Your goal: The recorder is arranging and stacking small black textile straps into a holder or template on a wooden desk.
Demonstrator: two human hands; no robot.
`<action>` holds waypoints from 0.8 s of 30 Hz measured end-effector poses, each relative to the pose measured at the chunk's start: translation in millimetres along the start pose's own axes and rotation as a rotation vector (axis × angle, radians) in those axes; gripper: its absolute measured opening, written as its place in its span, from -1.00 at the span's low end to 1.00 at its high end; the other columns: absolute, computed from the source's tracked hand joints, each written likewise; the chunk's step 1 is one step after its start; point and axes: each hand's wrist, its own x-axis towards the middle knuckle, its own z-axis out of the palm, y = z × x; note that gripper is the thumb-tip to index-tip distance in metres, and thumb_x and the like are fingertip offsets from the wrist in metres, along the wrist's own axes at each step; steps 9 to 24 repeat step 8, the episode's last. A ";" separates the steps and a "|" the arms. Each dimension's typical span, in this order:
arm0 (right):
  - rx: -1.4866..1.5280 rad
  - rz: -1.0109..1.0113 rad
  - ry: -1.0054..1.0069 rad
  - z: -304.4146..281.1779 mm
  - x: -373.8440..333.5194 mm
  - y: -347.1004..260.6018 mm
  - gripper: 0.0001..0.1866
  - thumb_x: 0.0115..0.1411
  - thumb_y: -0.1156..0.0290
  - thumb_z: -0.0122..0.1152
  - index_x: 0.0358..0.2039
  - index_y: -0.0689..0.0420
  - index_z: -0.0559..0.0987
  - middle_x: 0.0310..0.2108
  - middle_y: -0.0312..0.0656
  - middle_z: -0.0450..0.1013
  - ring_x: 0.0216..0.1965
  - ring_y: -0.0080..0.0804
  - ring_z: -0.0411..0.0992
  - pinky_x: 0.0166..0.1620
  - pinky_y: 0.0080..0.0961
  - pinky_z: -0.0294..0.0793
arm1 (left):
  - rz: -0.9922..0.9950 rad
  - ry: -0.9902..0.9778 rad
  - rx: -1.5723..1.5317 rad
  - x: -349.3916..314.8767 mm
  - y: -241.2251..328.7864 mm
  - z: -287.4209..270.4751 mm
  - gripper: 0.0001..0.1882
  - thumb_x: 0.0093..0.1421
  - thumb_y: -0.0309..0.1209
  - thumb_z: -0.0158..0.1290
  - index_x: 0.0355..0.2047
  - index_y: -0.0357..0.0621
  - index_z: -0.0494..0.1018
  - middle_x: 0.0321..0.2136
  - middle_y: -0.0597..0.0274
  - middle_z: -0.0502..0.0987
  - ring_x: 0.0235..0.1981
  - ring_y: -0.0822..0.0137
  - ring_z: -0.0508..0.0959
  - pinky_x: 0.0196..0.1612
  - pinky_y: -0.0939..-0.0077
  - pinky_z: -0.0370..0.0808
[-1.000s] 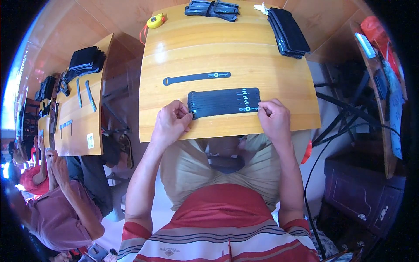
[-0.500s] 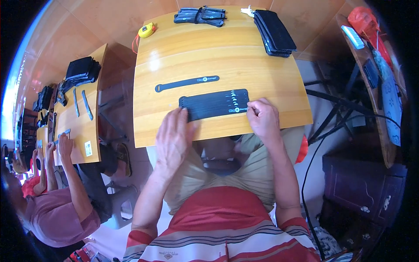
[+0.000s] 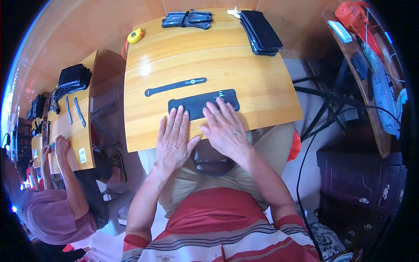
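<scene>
A neat row of black straps lies overlapped near the front edge of the wooden table. My left hand is open, palm down, its fingertips on the row's left part. Flat and with fingers stretched, my right hand rests its fingertips on the right part, hiding some of the pale print there. Beyond the row, a single black strap with a slot at its left end lies by itself.
At the table's back are a bound bundle of straps, a black stack and a yellow tape measure. A co-worker sits at another table to the left. Right of me, a wooden board holds several things.
My right hand has gone from a pinch at the row's right end to lying flat on it. My left hand's fingers have straightened. The whole view has shifted slightly.
</scene>
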 end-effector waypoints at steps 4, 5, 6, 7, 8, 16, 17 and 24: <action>0.086 0.009 -0.053 -2.7 -9.9 10.9 -0.39 0.36 0.06 0.20 0.27 0.21 0.50 0.38 -0.08 0.34 0.47 -0.10 0.19 0.49 -0.09 0.10 | 0.010 -0.008 -0.018 -0.7 -3.3 -2.3 -0.14 0.39 0.18 -0.05 0.42 -0.28 0.22 0.47 -0.05 0.18 0.52 0.06 0.12 0.52 -0.01 -0.01; 0.083 0.006 -0.052 -6.0 -12.4 16.3 -0.39 0.36 0.06 0.20 0.27 0.21 0.50 0.38 -0.08 0.34 0.47 -0.10 0.19 0.49 -0.09 0.10 | 0.009 -0.004 -0.019 -1.7 -6.3 -3.5 -0.14 0.39 0.18 -0.05 0.42 -0.28 0.22 0.47 -0.05 0.18 0.52 0.06 0.12 0.52 -0.01 -0.01; 0.058 0.036 -0.069 -9.3 -15.8 22.6 -0.38 0.36 0.06 0.20 0.29 0.20 0.49 0.40 -0.10 0.33 0.48 -0.14 0.17 0.50 -0.10 0.08 | 0.013 -0.016 -0.032 -4.1 -9.9 -4.6 -0.14 0.39 0.19 -0.05 0.43 -0.27 0.22 0.47 -0.05 0.18 0.52 0.06 0.12 0.52 -0.01 -0.01; 0.032 0.065 -0.086 -12.0 -18.9 29.0 -0.37 0.36 0.05 0.21 0.30 0.19 0.48 0.41 -0.13 0.32 0.49 -0.18 0.15 0.50 -0.10 0.06 | 0.016 -0.027 -0.044 -6.7 -14.4 -6.0 -0.14 0.39 0.19 -0.04 0.43 -0.26 0.21 0.48 -0.05 0.17 0.53 0.06 0.12 0.52 -0.02 -0.01; 0.028 0.081 -0.100 -12.5 -21.7 35.0 -0.35 0.36 0.03 0.21 0.33 0.17 0.46 0.43 -0.11 0.29 0.51 -0.16 0.12 0.52 -0.13 0.00 | 0.011 -0.042 -0.042 -9.6 -19.8 -7.5 -0.12 0.37 0.20 -0.02 0.43 -0.25 0.21 0.48 -0.05 0.16 0.53 0.07 0.12 0.52 -0.02 -0.02; 0.028 0.081 -0.100 -12.5 -21.7 35.0 -0.35 0.36 0.03 0.21 0.33 0.17 0.46 0.43 -0.11 0.29 0.51 -0.16 0.12 0.52 -0.13 0.00 | 0.011 -0.042 -0.042 -9.6 -19.8 -7.5 -0.12 0.37 0.20 -0.02 0.43 -0.25 0.21 0.48 -0.05 0.16 0.53 0.07 0.12 0.52 -0.02 -0.02; 0.028 0.081 -0.100 -12.5 -21.7 35.0 -0.35 0.36 0.03 0.21 0.33 0.17 0.46 0.43 -0.11 0.29 0.51 -0.16 0.12 0.52 -0.13 0.00 | 0.011 -0.042 -0.042 -9.6 -19.8 -7.5 -0.12 0.37 0.20 -0.02 0.43 -0.25 0.21 0.48 -0.05 0.16 0.53 0.07 0.12 0.52 -0.02 -0.02; 0.028 0.081 -0.100 -12.5 -21.7 35.0 -0.35 0.36 0.03 0.21 0.33 0.17 0.46 0.43 -0.11 0.29 0.51 -0.16 0.12 0.52 -0.13 0.00 | 0.011 -0.042 -0.042 -9.6 -19.8 -7.5 -0.12 0.37 0.20 -0.02 0.43 -0.25 0.21 0.48 -0.05 0.16 0.53 0.07 0.12 0.52 -0.02 -0.02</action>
